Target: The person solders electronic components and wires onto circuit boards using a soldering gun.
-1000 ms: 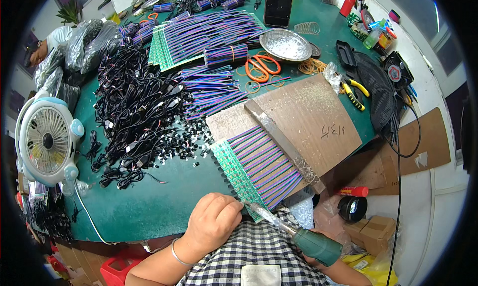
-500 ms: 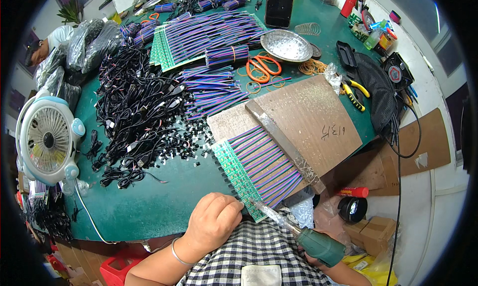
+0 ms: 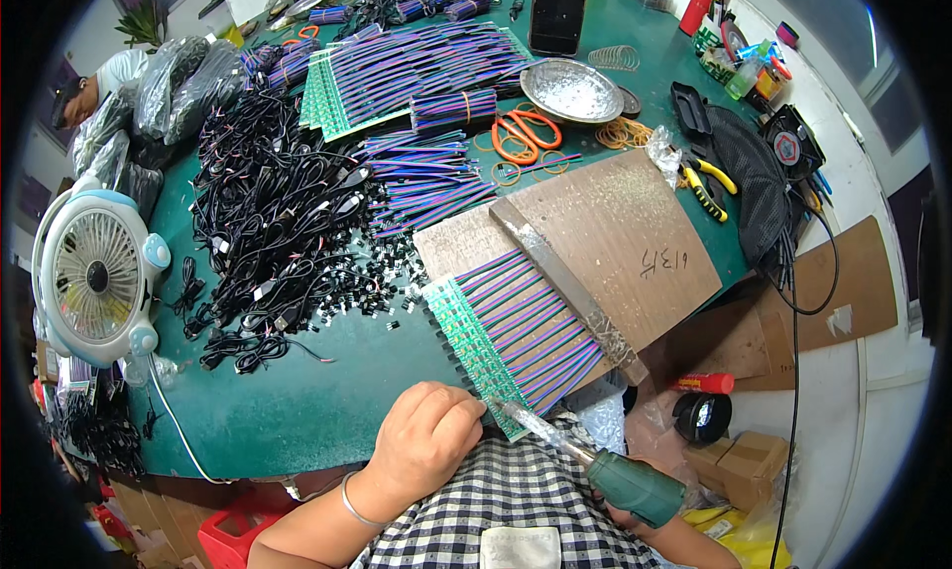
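Note:
My left hand (image 3: 428, 438) is closed, its thumb and fingertips together at the near left edge of a green circuit board panel (image 3: 481, 356). What the fingertips pinch is hidden. A green-handled soldering iron (image 3: 635, 487) is in my right hand (image 3: 623, 517), which is mostly covered by the handle. The iron's metal tip touches or nearly touches the panel's near end, right beside my left fingertips. Rows of purple, blue and black wires (image 3: 535, 321) run right from the panel, under a metal bar (image 3: 565, 286) lying across a wooden board (image 3: 635, 222).
Black cables (image 3: 278, 202) heap at left, beside small black connectors (image 3: 367, 282). Wired panels (image 3: 416, 68), orange scissors (image 3: 524, 138), a metal dish (image 3: 572, 90) and a phone (image 3: 557, 14) lie farther back. Yellow-black pliers (image 3: 709, 187) are at right, a fan (image 3: 99, 277) at far left.
The soldering iron's tip has shifted very slightly left along the panel's near end. My left hand stays in place.

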`<action>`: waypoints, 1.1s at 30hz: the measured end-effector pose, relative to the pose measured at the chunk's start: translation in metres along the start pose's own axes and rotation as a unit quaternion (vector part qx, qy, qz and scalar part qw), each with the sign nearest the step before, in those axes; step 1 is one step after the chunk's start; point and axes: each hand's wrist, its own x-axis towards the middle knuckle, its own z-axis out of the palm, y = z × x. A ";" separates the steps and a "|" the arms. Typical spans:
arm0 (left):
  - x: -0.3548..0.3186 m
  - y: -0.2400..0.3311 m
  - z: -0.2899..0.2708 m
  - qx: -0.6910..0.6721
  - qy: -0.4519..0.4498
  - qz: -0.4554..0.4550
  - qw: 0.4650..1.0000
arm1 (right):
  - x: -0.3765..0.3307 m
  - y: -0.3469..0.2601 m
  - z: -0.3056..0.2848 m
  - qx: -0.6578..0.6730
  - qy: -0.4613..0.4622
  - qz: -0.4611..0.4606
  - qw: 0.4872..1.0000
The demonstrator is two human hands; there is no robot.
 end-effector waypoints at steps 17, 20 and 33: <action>-0.009 -0.002 -0.008 -0.024 0.006 -0.015 1.000 | 0.021 -0.015 -0.001 0.055 -0.016 0.230 0.971; 0.003 -0.019 -0.035 0.069 0.002 -0.042 0.997 | 0.013 0.001 0.001 0.051 0.005 0.138 0.989; 0.033 -0.072 -0.057 0.090 -0.081 -0.083 0.989 | 0.014 -0.011 0.003 0.094 -0.005 0.013 0.996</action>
